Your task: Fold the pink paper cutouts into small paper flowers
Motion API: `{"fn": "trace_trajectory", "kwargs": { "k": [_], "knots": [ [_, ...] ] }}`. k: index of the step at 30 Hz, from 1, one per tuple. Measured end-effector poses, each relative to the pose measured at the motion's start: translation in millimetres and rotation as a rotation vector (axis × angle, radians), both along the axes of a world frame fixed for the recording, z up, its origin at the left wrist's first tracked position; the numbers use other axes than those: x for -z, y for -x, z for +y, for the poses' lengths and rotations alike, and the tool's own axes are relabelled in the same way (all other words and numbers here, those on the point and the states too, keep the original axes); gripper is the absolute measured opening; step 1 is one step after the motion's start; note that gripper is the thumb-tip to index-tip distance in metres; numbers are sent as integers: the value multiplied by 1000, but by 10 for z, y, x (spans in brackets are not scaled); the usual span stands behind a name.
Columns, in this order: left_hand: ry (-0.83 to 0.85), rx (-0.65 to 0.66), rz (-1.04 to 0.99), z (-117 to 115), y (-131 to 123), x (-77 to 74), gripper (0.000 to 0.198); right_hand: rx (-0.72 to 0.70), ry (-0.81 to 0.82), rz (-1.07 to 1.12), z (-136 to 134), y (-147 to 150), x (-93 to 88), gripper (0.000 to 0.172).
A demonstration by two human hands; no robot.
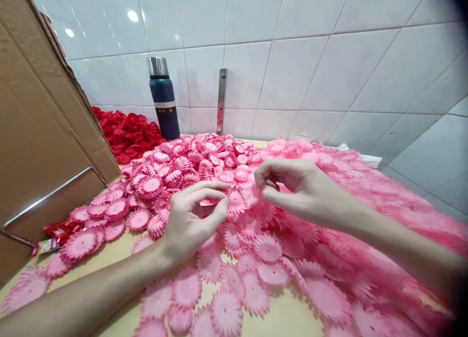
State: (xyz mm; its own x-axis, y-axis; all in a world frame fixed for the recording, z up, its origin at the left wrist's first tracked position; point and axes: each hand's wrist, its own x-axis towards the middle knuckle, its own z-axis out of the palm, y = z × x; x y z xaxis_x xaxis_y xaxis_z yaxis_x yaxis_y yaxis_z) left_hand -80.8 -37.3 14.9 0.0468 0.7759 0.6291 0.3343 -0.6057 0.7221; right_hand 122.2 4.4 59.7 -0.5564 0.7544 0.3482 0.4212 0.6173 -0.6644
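Over a heap of pink scalloped petal discs (pixel 268 247), both my hands work close together. Thumb and fingers of my left hand (pixel 199 210) close on the edge of a pink petal disc (pixel 236 201) with a small centre hole. Just to the right, my right hand (pixel 288 183) has its fingers curled and pinched on a paler pink petal disc (pixel 250 194); its outline is blurred and partly hidden by the fingertips. Darker-edged pink discs, many stacked and curled into cups (pixel 151 185), lie behind and left of my left hand.
A cardboard box (pixel 44 108) with a metal wire handle (pixel 47 200) stands at left, small shiny wrappers (pixel 60 232) beside it. A blue bottle (pixel 163 100) stands before red petals (pixel 127 132). A metal bracket (pixel 222 100) is on the tiled wall (pixel 303 73); loose discs spread rightward.
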Motion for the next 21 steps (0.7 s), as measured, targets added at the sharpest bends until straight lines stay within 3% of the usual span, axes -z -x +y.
{"fn": "trace_trajectory", "kwargs": {
  "k": [4, 9, 16, 21],
  "knots": [
    [-22, -1, 34, -19, -9, 2, 8, -22, -127, -148, -93, 76, -31, 18],
    [-172, 53, 112, -48, -7, 14, 12, 104, -209, -128, -143, 112, -22, 13],
    [-225, 46, 177, -38, 5, 8, 14, 62, -97, -236, -159, 129, -27, 30],
    [-208, 35, 203, -31, 8, 26, 13, 73, 57, -200, -218, 162, -33, 28]
  ]
}}
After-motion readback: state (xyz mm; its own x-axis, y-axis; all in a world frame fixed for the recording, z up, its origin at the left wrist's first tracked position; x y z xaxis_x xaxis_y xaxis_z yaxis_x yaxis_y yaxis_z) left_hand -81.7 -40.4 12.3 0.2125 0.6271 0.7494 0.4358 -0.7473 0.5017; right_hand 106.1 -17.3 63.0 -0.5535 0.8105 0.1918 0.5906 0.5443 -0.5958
